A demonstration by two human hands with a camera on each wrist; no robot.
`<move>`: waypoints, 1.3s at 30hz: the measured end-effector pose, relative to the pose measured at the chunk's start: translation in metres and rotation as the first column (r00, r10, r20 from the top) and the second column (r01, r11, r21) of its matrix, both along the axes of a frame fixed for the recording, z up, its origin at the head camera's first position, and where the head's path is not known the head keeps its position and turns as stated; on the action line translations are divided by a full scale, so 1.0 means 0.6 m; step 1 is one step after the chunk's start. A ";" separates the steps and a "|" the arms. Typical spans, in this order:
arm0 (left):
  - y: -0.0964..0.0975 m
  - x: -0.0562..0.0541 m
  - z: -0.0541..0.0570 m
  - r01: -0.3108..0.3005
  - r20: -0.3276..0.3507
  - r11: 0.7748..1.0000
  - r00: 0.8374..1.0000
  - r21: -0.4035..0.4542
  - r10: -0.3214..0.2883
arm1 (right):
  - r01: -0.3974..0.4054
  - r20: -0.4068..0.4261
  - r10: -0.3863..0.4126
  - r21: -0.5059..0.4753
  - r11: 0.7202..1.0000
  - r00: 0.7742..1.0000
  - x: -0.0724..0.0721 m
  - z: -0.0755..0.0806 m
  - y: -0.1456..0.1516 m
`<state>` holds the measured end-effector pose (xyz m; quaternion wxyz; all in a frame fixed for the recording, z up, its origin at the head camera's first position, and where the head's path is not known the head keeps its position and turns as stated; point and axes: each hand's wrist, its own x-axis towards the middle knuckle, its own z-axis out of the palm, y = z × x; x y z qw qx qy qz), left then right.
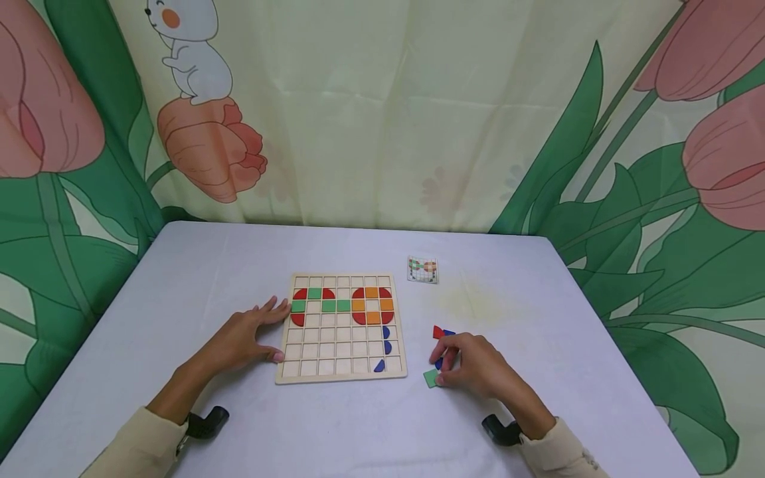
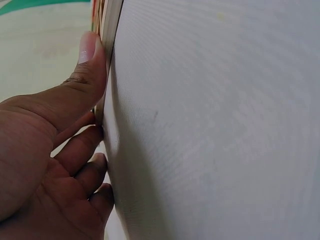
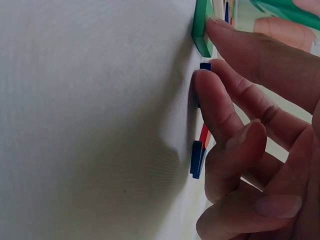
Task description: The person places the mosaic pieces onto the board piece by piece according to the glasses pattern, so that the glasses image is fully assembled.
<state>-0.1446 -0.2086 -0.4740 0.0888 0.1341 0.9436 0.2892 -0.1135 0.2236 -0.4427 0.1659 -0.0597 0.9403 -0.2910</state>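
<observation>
In the head view my left hand (image 1: 244, 337) rests along the left side of a wooden grid board (image 1: 343, 380). Its thumb and fingertips touch the frame, as the left wrist view also shows. Red, green and orange tiles fill cells in the upper rows, and several blue pieces (image 1: 387, 347) sit at the right. To the right of the board, my right hand (image 1: 478, 365) is low over loose pieces. The thumb touches a green square tile (image 3: 201, 30), while other fingertips are at a blue piece (image 3: 205, 66), partly hidden. Thumb and fingers stand apart.
A small pattern card (image 1: 422, 269) lies behind the board on the white-covered table (image 1: 335, 431). Past my right fingers lie a red piece (image 1: 438, 331) and a blue piece (image 3: 197, 159). A printed curtain (image 1: 382, 119) hangs behind the table.
</observation>
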 end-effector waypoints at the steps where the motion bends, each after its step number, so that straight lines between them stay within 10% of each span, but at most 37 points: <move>1: 0.000 0.000 0.000 0.001 -0.001 1.000 1.000 -0.001 -0.001 | 0.001 -0.003 -0.001 0.007 1.000 1.000 0.001 0.000 -0.002; 14: 0.000 -0.002 -0.001 0.000 -0.006 1.000 1.000 -0.005 0.000 | -0.020 -0.019 0.022 0.079 0.997 1.000 0.007 0.000 -0.016; 39: 0.001 -0.001 -0.002 0.001 0.003 1.000 1.000 0.002 -0.001 | -0.141 -0.115 0.117 -0.227 0.964 0.986 -0.032 0.004 -0.075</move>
